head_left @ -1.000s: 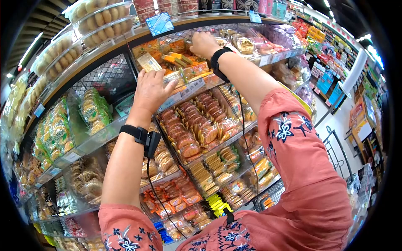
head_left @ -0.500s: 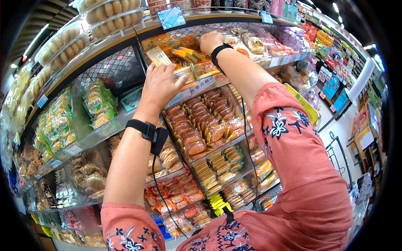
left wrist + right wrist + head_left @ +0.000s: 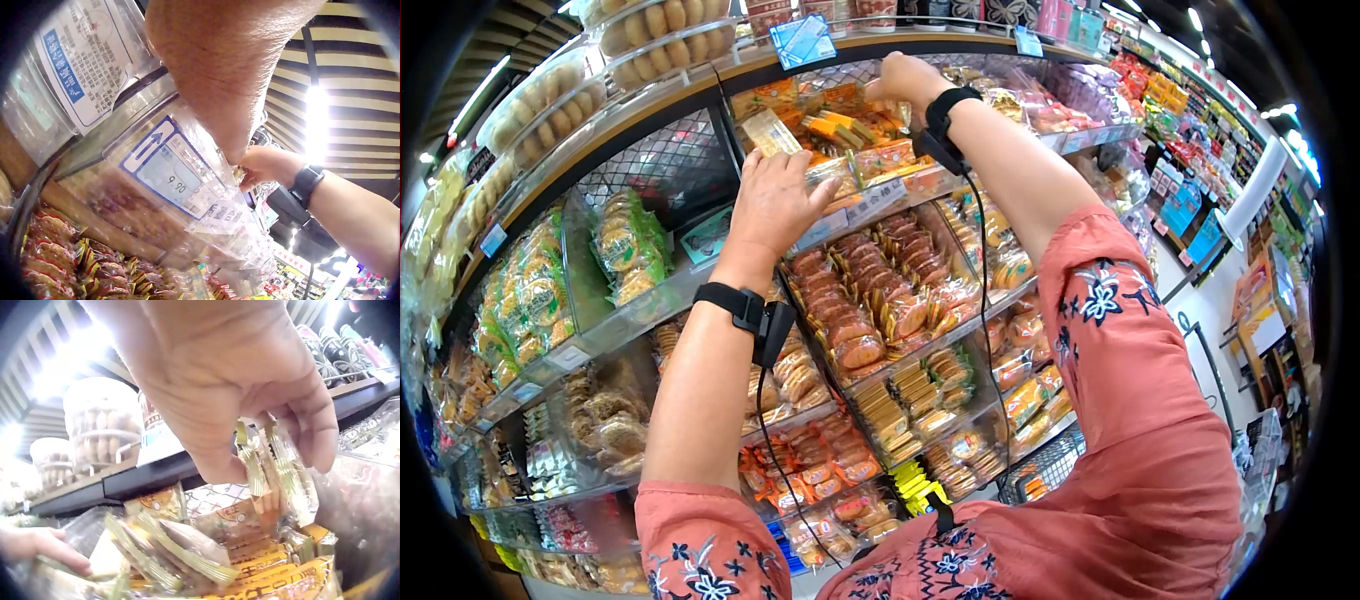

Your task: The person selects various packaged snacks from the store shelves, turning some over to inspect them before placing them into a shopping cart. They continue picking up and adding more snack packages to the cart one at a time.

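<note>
My right hand [image 3: 907,82] is raised over a bin of orange-wrapped snacks [image 3: 878,160] on the upper shelf. In the right wrist view, its thumb and fingers pinch small clear-wrapped snack packets [image 3: 281,478] with green-gold crimped ends. Similar packets [image 3: 169,550] lie below, on top of orange-yellow packs [image 3: 269,569] with printed lettering. My left hand [image 3: 780,200] rests at the bin's front edge with its fingers loosely extended over it, beside a pale long packet [image 3: 770,133]. In the left wrist view, the left fingertips are hidden.
A clear bin front carries a price tag [image 3: 172,175] reading 9.90. Red-brown wrapped biscuits [image 3: 850,300] fill the bin below. Green-trimmed packs [image 3: 630,250] lie to the left, tubs of round cookies [image 3: 665,45] above. A mesh basket [image 3: 1050,470] stands low near the body.
My right hand has lifted up out of the orange bin, and its wrist has turned so the wrist camera shows. The left hand stays at the bin edge; the head view has shifted slightly.
</note>
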`<control>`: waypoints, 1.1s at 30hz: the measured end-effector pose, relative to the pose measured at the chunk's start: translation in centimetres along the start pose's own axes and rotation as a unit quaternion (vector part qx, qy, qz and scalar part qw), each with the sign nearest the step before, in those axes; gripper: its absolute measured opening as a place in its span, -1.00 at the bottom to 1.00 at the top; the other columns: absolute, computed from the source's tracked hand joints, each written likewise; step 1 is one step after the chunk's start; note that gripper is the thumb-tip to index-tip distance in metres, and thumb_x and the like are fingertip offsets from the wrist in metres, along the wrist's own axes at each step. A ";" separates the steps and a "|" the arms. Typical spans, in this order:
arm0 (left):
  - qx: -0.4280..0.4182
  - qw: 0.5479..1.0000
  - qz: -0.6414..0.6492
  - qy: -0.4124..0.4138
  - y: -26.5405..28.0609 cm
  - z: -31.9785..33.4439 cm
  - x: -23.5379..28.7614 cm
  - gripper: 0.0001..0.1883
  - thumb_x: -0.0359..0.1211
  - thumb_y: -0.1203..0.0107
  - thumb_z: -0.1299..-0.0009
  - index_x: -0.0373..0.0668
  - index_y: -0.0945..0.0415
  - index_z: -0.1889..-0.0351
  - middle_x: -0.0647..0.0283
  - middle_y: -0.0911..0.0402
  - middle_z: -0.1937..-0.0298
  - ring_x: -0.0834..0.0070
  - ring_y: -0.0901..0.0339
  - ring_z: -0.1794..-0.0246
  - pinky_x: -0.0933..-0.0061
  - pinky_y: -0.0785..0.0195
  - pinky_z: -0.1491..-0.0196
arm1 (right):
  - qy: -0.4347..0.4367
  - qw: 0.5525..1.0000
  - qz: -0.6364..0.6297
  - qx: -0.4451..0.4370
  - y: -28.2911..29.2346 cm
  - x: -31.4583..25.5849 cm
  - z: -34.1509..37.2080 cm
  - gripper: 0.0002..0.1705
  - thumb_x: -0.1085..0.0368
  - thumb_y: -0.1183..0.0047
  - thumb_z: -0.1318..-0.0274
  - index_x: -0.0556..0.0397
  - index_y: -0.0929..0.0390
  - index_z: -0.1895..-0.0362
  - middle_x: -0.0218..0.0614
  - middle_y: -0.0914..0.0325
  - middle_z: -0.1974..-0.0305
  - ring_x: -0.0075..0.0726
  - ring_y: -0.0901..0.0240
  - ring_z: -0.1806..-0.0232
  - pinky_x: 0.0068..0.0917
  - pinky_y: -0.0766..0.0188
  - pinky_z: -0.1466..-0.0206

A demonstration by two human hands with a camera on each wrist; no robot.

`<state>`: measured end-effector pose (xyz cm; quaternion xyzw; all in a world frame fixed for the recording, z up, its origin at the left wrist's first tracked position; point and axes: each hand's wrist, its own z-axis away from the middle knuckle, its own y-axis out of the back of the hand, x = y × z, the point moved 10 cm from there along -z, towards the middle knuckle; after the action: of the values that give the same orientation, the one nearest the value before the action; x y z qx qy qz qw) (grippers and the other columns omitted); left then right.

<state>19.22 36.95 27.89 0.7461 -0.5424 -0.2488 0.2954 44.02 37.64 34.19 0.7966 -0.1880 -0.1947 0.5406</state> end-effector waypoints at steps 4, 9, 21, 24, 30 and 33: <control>-0.001 1.000 0.000 0.000 0.0 0.0 -0.1 -0.46 0.05 -0.06 -0.47 -0.27 -0.56 -0.07 -0.05 -0.65 0.09 0.06 -0.53 -0.08 -0.04 -0.10 -0.41 | 0.026 0.992 -0.118 0.028 1.8 -1.2 1.9 -0.38 0.06 -0.28 0.01 0.42 -0.59 0.06 0.02 -0.72 0.23 -0.01 -0.72 0.28 -0.22 -0.66 0.35; -0.003 1.000 -0.003 -0.005 -0.1 0.0 0.0 -0.48 0.04 -0.06 -0.47 -0.26 -0.57 -0.05 -0.04 -0.66 0.10 0.06 -0.53 -0.07 -0.04 -0.09 -0.41 | 0.062 0.983 -0.154 -0.072 -1.4 -3.0 2.4 -0.35 0.06 -0.29 0.01 0.39 -0.53 0.00 0.04 -0.70 0.20 -0.03 -0.70 0.29 -0.21 -0.68 0.31; 0.000 1.000 -0.013 -0.018 -0.3 0.0 0.0 -0.52 0.01 -0.07 -0.46 -0.25 -0.59 -0.01 -0.01 -0.66 0.14 0.09 -0.55 -0.02 -0.02 -0.11 -0.37 | 0.118 0.985 0.020 -0.126 -3.5 -7.7 2.7 0.14 -0.55 -0.16 0.17 0.27 -0.60 -0.16 0.13 -0.55 -0.20 0.14 -0.54 -0.20 -0.10 -0.49 -0.21; 0.015 0.999 -0.017 -0.027 -0.1 0.1 0.1 -0.53 0.01 -0.07 -0.46 -0.24 -0.60 0.00 0.00 -0.67 0.15 0.10 -0.56 0.00 -0.02 -0.12 -0.36 | 0.105 0.985 0.040 -0.128 -3.7 -7.9 2.2 -0.03 -0.44 -0.14 0.08 0.15 -0.64 -0.14 0.05 -0.57 -0.20 0.09 -0.54 -0.21 -0.14 -0.48 -0.22; -0.003 1.000 -0.023 -0.015 -0.4 0.0 0.0 -0.55 -0.01 -0.05 -0.48 -0.23 -0.60 0.01 0.01 -0.67 0.16 0.11 -0.57 0.00 -0.02 -0.12 -0.37 | 0.088 0.980 0.039 -0.173 -3.7 -8.2 2.0 -0.10 -0.40 -0.17 0.05 0.07 -0.66 -0.15 -0.04 -0.60 -0.19 0.03 -0.54 -0.22 -0.17 -0.46 -0.24; 0.000 1.000 -0.024 -0.018 -0.3 0.0 0.2 -0.55 -0.01 -0.04 -0.48 -0.23 -0.60 0.01 0.02 -0.67 0.16 0.11 -0.57 0.00 -0.02 -0.12 -0.37 | 0.097 0.976 0.071 -0.181 -4.4 -8.8 2.9 -0.18 -0.30 -0.25 0.06 0.04 -0.67 -0.14 -0.05 -0.62 -0.17 0.01 -0.55 -0.20 -0.16 -0.48 -0.21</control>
<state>19.49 36.86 27.66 0.7542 -0.5294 -0.2694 0.2799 35.38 41.40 30.06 0.6851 -0.1524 -0.1089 0.7040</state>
